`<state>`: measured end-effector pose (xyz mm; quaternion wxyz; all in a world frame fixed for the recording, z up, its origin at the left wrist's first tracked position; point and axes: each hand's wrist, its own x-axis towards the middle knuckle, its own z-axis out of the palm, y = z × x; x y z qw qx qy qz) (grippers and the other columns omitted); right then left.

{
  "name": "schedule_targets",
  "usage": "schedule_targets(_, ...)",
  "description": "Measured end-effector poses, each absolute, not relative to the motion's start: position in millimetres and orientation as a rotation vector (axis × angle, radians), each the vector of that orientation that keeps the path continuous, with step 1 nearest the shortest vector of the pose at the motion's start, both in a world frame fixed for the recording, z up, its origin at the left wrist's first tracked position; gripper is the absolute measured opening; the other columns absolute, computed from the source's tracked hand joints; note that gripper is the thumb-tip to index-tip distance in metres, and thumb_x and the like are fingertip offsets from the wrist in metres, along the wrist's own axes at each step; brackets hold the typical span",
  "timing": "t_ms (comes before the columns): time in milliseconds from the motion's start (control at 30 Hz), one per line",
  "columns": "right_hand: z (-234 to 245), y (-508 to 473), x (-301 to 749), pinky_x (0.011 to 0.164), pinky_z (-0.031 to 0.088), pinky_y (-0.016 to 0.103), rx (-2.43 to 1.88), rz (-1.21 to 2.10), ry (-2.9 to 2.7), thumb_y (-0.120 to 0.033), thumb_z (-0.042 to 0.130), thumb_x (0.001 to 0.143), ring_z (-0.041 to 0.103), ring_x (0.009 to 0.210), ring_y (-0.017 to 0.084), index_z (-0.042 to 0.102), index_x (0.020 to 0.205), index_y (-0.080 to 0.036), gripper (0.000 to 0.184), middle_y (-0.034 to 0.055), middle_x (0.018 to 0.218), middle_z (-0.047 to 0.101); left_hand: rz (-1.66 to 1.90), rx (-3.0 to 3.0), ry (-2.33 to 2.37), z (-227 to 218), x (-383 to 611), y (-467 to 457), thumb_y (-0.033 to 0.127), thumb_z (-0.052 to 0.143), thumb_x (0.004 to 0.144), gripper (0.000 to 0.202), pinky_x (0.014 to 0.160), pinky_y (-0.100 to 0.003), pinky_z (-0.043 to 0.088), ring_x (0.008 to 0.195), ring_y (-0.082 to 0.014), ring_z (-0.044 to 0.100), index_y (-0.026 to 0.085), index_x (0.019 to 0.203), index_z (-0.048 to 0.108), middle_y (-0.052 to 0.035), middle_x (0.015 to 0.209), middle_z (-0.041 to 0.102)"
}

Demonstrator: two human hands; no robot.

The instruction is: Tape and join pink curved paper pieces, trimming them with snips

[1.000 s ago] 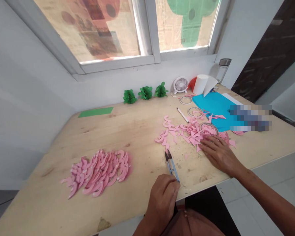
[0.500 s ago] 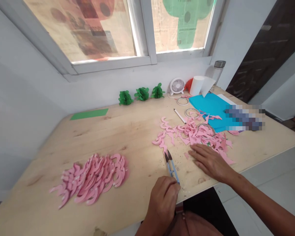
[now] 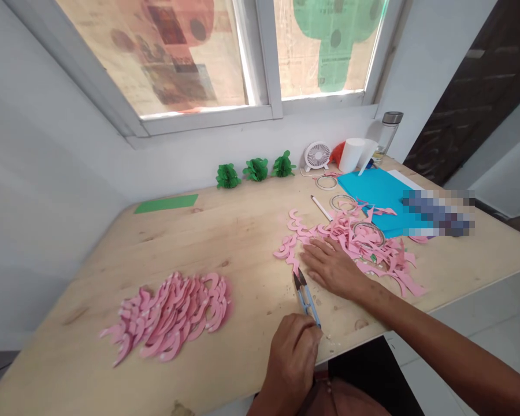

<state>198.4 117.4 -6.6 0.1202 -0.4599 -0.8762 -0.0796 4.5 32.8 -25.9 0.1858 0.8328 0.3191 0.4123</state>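
Note:
My left hand [image 3: 291, 357] is closed around the handle of small blue thread snips [image 3: 304, 294], whose blades point away across the wooden table [image 3: 225, 231]. My right hand [image 3: 333, 268] lies flat with fingers stretched out, at the left edge of a loose scatter of pink paper scraps [image 3: 364, 245]. It rests just right of the snips' tips. A neat heap of pink curved cut-outs [image 3: 173, 312] lies to the left, apart from both hands.
Blue paper sheets [image 3: 379, 193], wire rings [image 3: 342, 202], a white pen [image 3: 321, 208], a small white fan [image 3: 317, 156], a paper roll [image 3: 351, 155] and a bottle [image 3: 389, 132] sit at the back right. Three green paper trees [image 3: 255, 170] and a green strip [image 3: 167, 203] lie near the wall.
My right hand has slid leftward over the table, from the right part of the pink scraps to their left edge near the snips. My left hand keeps hold of the snips.

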Motion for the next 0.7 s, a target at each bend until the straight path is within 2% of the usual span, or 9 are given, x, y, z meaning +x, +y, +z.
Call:
schedule_targets(133,-16.7,124.7,214.0,0.102,0.032,0.052,-1.38,-0.268,-2.594,-0.032,0.049,0.091,0.051,0.118,0.029,0.058,0.123,-0.017,0.036,0.0134,0.127,0.061,1.154,2.329,0.905,-27.3,4.1,32.2,0.001,0.046,0.084,0.018,0.066,-0.03,0.046,0.075,-0.0178,0.055,0.016,0.087,0.055,-0.0077,0.085,0.062)
schedule_targets(333,-14.2,94.0,265.0,0.1,0.029,0.053,-1.48,-0.422,-2.551,-0.029,0.046,0.093,0.053,0.116,0.03,0.06,0.12,-0.016,0.033,0.0128,0.124,0.063,1.127,2.335,0.876,-27.4,4.5,31.9,0.002,0.045,0.085,0.018,0.065,-0.032,0.046,0.075,-0.0184,0.054,0.016,0.088,0.056,-0.0082,0.085,0.062)
schedule_targets(500,8.2,94.7,257.3,0.096,0.032,0.045,-1.511,-0.302,-2.501,-0.024,0.044,0.093,0.055,0.109,0.026,0.066,0.106,-0.019,0.026,0.0086,0.114,0.067,1.139,2.34,0.875,-25.3,5.9,32.2,0.003,0.043,0.086,0.018,0.065,-0.031,0.047,0.075,-0.018,0.055,0.016,0.087,0.056,-0.0079,0.084,0.062)
schedule_targets(600,15.7,114.4,233.2,0.087,0.035,0.038,-1.775,-0.194,-2.435,-0.026,0.042,0.093,0.058,0.097,0.023,0.066,0.104,-0.018,0.028,0.0102,0.105,0.069,1.153,2.361,0.891,-25.3,6.4,31.3,0.004,0.043,0.087,0.018,0.064,-0.031,0.047,0.074,-0.0179,0.056,0.017,0.087,0.056,-0.0078,0.084,0.063)
schedule_targets(700,15.3,137.6,213.0,0.083,0.034,0.04,-1.897,-0.194,-2.38,-0.027,0.044,0.09,0.058,0.092,0.027,0.068,0.095,-0.014,0.027,0.0143,0.097,0.069,1.168,2.402,0.892,-25.6,6.9,30.1,0.005,0.043,0.088,0.018,0.064,-0.031,0.048,0.074,-0.0182,0.056,0.017,0.088,0.057,-0.0083,0.086,0.064)
